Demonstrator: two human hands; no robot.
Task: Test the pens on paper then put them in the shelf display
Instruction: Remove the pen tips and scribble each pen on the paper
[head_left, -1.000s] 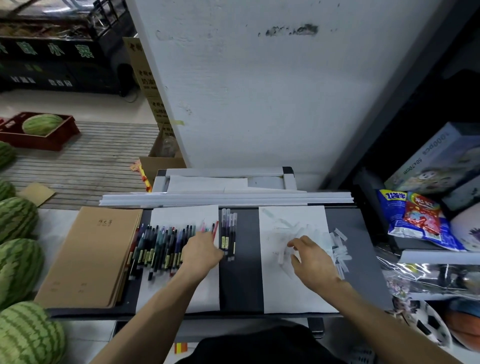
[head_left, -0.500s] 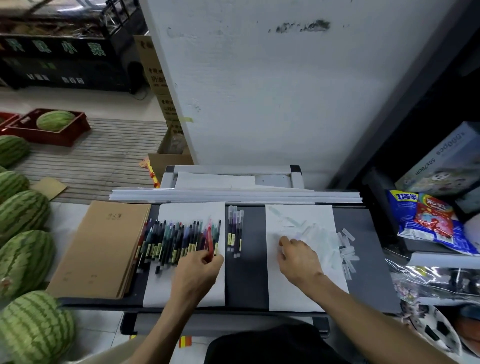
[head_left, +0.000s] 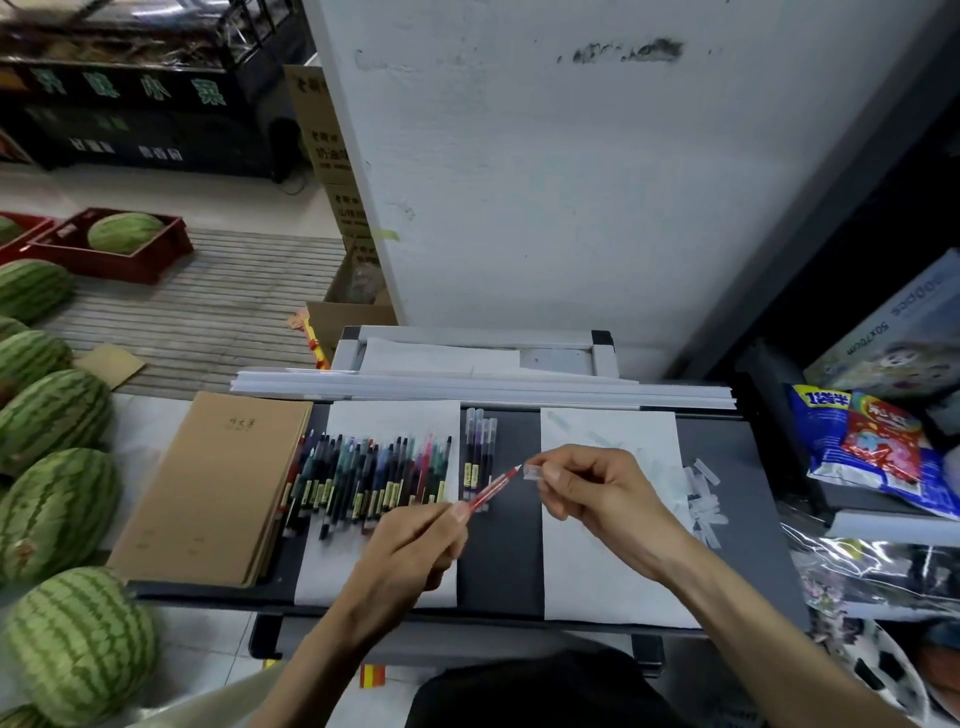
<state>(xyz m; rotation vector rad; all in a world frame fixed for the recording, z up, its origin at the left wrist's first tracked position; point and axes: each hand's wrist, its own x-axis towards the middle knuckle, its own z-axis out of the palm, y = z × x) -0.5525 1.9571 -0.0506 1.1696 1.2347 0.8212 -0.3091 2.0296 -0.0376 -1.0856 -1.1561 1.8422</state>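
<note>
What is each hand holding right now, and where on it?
The left hand grips a red pen by its rear barrel. The right hand pinches a clear cap at one end, just off the pen's tip.

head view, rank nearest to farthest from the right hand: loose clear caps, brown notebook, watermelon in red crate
1. Loose clear caps, just right of the right hand.
2. Brown notebook, well to the left.
3. Watermelon in the red crate, far back left.

A shop: watermelons piled on the floor, packaged snacks on shelving, pens laid across a desk
</note>
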